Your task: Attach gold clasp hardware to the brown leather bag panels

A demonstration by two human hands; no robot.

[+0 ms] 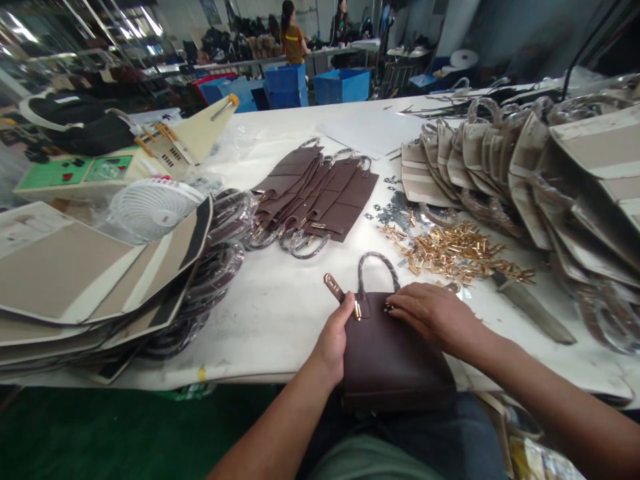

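Note:
A dark brown handbag panel lies partly over my lap at the table's front edge, its plastic-wrapped handle pointing away from me. My left hand grips the panel's left edge, thumb on top beside a gold fitting. Past that thumb sticks out a short brown strap with a gold plate. My right hand rests over the upper right of the panel, fingers together and bent. At its fingertips is a small metal fitting, mostly covered.
Loose gold fittings lie heaped beyond my right hand, near a knife-like tool. Brown panels are stacked mid-table. Beige-lined panels pile up at left and right. A white fan stands left. Two people work far behind.

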